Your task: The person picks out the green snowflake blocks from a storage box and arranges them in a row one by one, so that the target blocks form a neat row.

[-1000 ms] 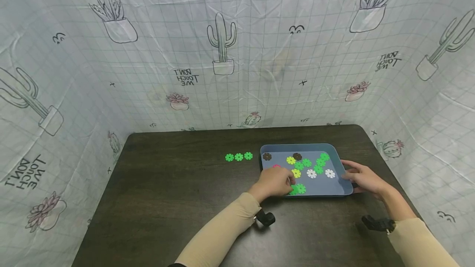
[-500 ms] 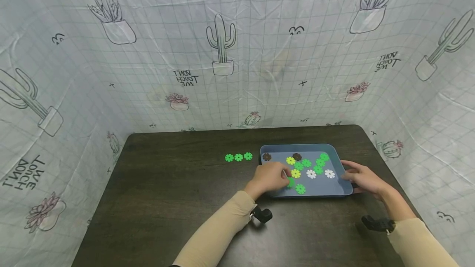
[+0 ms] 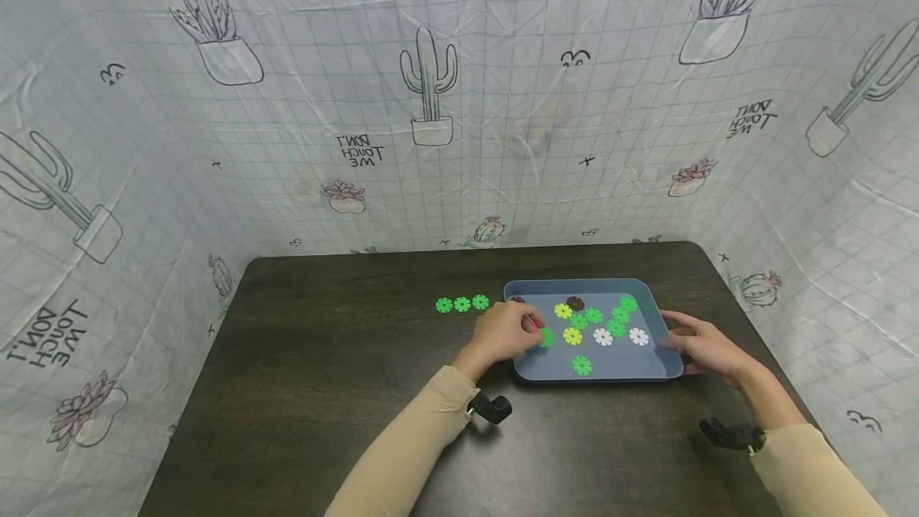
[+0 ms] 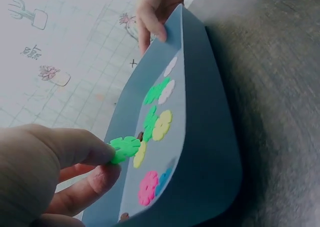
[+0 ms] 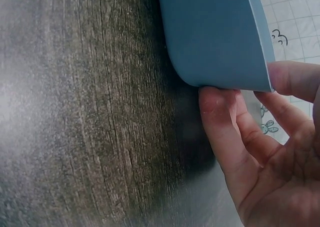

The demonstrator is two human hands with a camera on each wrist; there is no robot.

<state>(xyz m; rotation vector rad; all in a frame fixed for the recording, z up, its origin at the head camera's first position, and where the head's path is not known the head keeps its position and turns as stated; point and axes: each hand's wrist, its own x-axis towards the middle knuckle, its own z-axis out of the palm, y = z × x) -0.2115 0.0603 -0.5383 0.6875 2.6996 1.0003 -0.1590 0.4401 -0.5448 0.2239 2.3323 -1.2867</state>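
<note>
My left hand (image 3: 502, 332) pinches a green notched plastic disc (image 4: 125, 149) between thumb and fingertips, over the left part of a blue-grey tray (image 3: 632, 369). In the left wrist view, a pink disc (image 4: 148, 188) and a blue disc (image 4: 162, 181) lie in the tray below it. My right hand (image 3: 707, 345) grips the tray's right end, with one digit over the rim and other fingers against the outer wall, as the right wrist view shows. Several green discs, yellow discs (image 3: 572, 336), white discs (image 3: 603, 337) and a brown disc (image 3: 575, 304) lie flat inside.
Left of the tray, three green discs (image 3: 462, 304) lie in a row on the dark wooden table (image 3: 345, 365). A single green disc (image 3: 581, 366) rests near the tray's front wall. A cactus-print cloth (image 3: 502, 102) hangs around the back and sides.
My left hand has picked the green disc up from the tray's front area and moved it left and away from me. The right hand keeps its hold on the tray.
</note>
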